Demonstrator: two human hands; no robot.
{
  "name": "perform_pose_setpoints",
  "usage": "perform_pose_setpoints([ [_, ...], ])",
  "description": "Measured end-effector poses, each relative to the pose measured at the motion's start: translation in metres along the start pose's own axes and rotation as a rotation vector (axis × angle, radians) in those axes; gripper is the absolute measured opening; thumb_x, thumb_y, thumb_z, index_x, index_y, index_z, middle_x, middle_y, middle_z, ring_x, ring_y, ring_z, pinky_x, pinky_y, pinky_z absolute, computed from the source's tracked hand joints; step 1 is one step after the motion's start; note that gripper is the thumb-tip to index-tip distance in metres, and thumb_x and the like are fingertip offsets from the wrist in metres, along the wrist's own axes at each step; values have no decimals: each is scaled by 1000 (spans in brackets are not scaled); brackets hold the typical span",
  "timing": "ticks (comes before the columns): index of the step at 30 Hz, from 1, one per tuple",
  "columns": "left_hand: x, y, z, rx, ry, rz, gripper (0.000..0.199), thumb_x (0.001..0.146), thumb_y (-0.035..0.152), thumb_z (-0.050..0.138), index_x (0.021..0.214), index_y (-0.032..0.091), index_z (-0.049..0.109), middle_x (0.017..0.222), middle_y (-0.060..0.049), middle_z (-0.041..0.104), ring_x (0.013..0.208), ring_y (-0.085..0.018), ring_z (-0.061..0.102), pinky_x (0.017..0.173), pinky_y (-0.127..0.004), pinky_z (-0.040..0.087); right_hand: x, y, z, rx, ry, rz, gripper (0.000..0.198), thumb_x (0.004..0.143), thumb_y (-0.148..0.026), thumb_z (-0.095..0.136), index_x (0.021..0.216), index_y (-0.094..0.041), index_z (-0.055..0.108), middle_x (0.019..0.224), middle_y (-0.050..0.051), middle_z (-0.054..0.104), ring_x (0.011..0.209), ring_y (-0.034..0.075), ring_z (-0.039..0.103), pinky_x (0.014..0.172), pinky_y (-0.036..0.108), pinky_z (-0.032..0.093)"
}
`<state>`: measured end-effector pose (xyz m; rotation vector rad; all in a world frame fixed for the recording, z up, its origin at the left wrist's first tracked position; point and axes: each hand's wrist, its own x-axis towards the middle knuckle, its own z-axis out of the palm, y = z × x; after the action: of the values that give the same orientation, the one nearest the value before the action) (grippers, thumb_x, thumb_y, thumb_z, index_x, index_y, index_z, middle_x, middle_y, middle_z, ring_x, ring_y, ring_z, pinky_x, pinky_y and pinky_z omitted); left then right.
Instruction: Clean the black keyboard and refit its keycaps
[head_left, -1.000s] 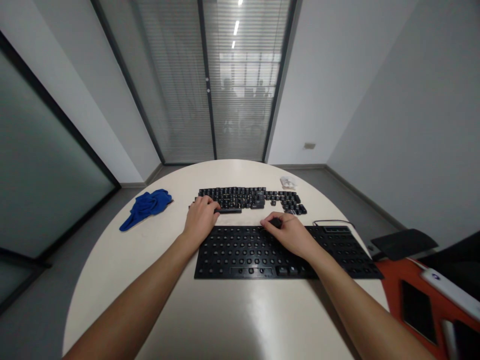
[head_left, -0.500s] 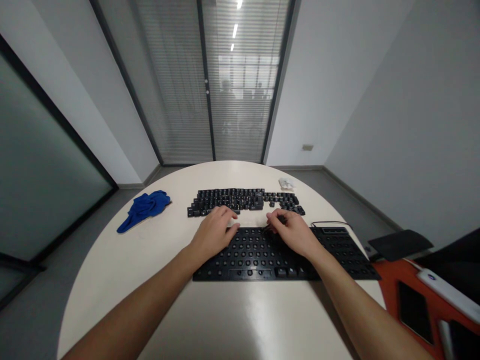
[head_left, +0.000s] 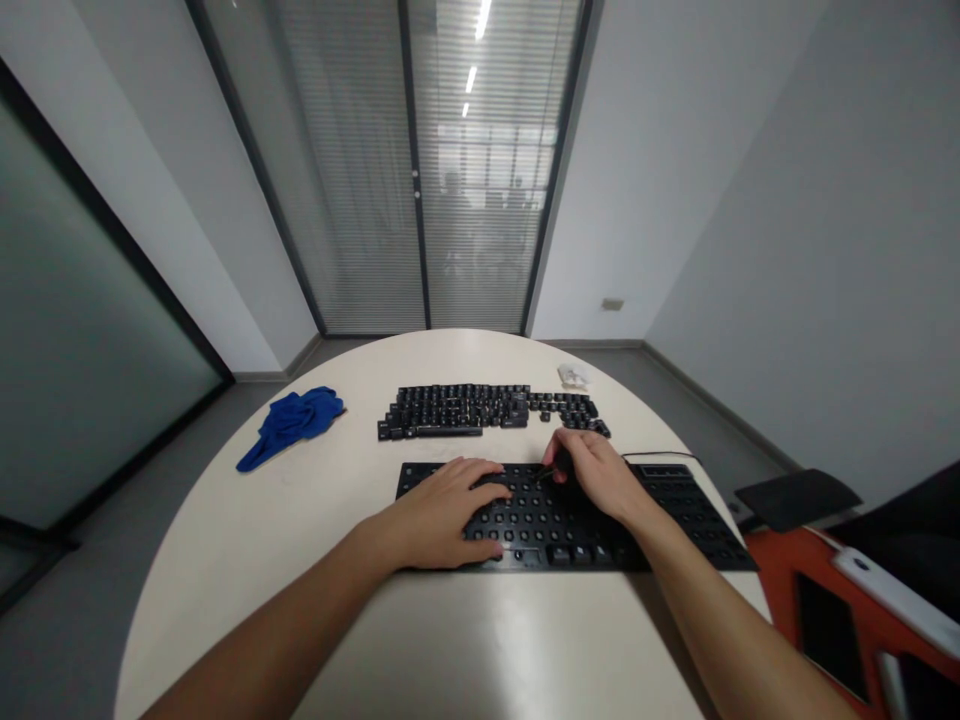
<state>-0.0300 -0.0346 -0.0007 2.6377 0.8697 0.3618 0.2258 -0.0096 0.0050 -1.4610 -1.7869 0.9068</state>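
A black keyboard base (head_left: 517, 527), its keycaps off and its switch posts showing, lies across the near part of the table. My left hand (head_left: 442, 510) rests flat on its left half, fingers spread and touching it. Over the upper middle of the base, my right hand (head_left: 589, 468) is closed round a small dark tool (head_left: 561, 462). The tool's thin, wire-like tip reaches down toward the switch posts; its exact kind is mostly hidden by my fingers. Beyond the base, loose black keycaps (head_left: 461, 408) are laid out in keyboard order.
A blue cloth (head_left: 296, 425) lies crumpled at the table's left. Near the far right edge sits a small clear plastic bag (head_left: 574, 376). The keyboard's cable (head_left: 660, 454) runs off to the right. An orange chair seat holding a dark phone (head_left: 831, 635) and a white power strip (head_left: 900, 600) stands beside the white table (head_left: 375, 650).
My left hand has come down from the base's upper edge and now lies spread on its left half. My right hand has shifted slightly right and nearer, still gripping the small tool.
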Motion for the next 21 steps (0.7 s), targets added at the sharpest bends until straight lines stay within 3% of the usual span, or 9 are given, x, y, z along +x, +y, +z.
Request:
perform_pose_setpoints([
  [7,-16,-5,-17,-24,-40,-109,58,65,31,79,118,21,60,138,-11,49,128,-31,48,111,-42,40,-8,-8,8,108,-230,-87,45,101,-46,37,78,-17,64,55,-1,60,56,15,57,66,28,43],
  [14,-18,-4,-22,31,-5,-138,51,64,44,83,104,22,60,118,-8,54,111,-29,54,98,-42,47,-18,-12,23,209,-488,-93,45,95,-57,50,75,-17,56,56,-3,56,48,12,59,50,21,39],
  [21,-16,-8,-19,25,-15,-150,50,63,47,85,97,22,59,113,-7,53,107,-28,53,93,-39,48,-23,-16,21,136,-520,-133,41,95,-53,54,73,-17,55,55,-3,56,48,11,59,48,19,39],
])
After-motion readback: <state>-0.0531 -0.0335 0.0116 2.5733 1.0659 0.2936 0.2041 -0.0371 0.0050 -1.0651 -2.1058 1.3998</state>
